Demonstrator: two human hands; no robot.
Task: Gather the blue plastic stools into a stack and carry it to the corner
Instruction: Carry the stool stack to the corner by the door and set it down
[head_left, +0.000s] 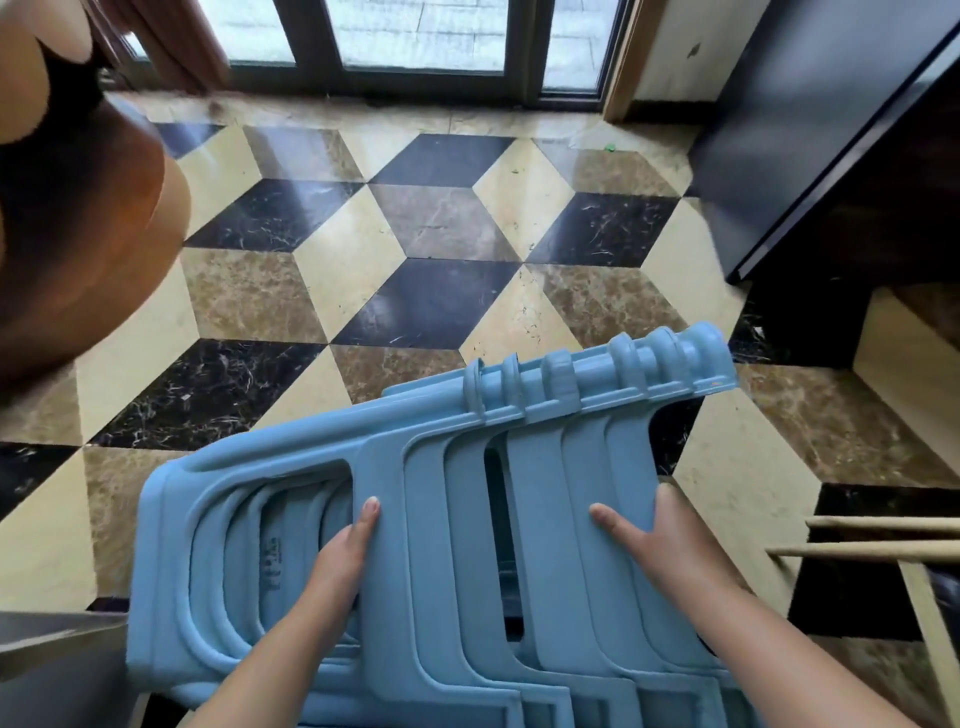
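Both hands (343, 551) (660, 535) gripping tilted stool stack (467, 519)

Daylight from glass doors (415, 36), glare on tiles (441, 218), blurred, perhaps distorted, edges

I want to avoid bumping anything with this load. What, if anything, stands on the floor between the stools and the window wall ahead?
Nothing visible does. Both hands, left and right, hold the stack of blue stools on its side, and the tiled floor ahead is bare up to the windows. A brown rounded object flanks it left, a dark cabinet right.
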